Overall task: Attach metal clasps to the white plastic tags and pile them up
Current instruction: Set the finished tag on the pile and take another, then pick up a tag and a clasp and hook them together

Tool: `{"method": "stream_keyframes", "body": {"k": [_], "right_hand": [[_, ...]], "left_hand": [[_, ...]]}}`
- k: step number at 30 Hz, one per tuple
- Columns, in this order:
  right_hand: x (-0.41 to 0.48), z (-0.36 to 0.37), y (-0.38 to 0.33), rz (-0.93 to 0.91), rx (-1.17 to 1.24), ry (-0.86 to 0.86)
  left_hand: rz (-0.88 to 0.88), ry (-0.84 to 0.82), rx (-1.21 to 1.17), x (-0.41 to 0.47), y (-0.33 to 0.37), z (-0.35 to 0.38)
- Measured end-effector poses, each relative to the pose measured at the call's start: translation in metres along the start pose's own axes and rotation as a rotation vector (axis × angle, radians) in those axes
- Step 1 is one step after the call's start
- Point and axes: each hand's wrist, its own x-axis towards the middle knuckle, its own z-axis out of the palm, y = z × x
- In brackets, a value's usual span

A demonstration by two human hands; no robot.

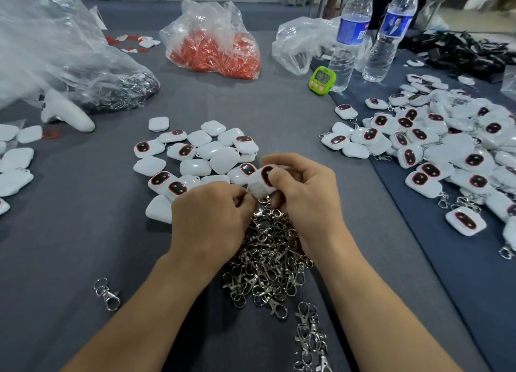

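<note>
My right hand (303, 189) grips a white plastic tag (260, 182) with a dark red-rimmed oval on its face, thumb on top. My left hand (213, 212) is curled beside the tag's lower left corner, fingertips pinched there; whatever it pinches is hidden. Both hands hover above a heap of metal clasps (268, 257). Just behind the hands lie several loose white tags (195, 156) without clasps. To the right spreads a large pile of tags with clasps attached (446, 145).
A stray clasp (107, 293) lies at the front left, more clasps (311, 341) at the front. Behind stand a bag of red parts (215, 45), a clear bag (55, 56), a green timer (322, 80), two water bottles (349, 36), and a white controller (67, 110).
</note>
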Motion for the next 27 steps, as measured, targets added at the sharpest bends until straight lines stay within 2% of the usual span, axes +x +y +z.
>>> {"method": "stream_keyframes", "body": {"k": [2, 5, 10, 16, 19, 22, 23, 25, 27], "right_hand": [[0.003, -0.005, -0.001, 0.063, 0.079, 0.021], [0.006, -0.01, -0.001, 0.122, 0.146, 0.045], [0.005, -0.014, 0.0, 0.135, 0.231, -0.026], [0.007, -0.018, -0.001, 0.18, 0.258, -0.073], [0.011, -0.026, -0.006, 0.255, 0.276, -0.103], [0.018, -0.051, -0.018, 0.251, 0.859, 0.052], [0.019, -0.061, -0.02, 0.225, 0.988, 0.115], [0.02, -0.069, -0.02, 0.214, 0.968, 0.198], [0.021, -0.066, -0.014, 0.216, 0.802, 0.224]], "left_hand": [[-0.162, -0.029, -0.278, 0.004, 0.0, 0.0], [-0.283, -0.044, -0.631, 0.011, -0.005, 0.002], [-0.46, -0.047, -0.833, 0.013, -0.004, 0.001], [-0.467, -0.067, -0.838, 0.011, -0.001, -0.001], [-0.493, 0.011, -0.819, 0.013, -0.002, -0.002], [-0.381, 0.051, -0.581, 0.011, -0.007, -0.001], [-0.334, 0.047, -0.51, 0.01, -0.006, -0.002], [-0.225, 0.044, -0.381, 0.007, -0.004, 0.0], [-0.129, 0.045, -0.258, 0.004, -0.002, 0.002]]}}
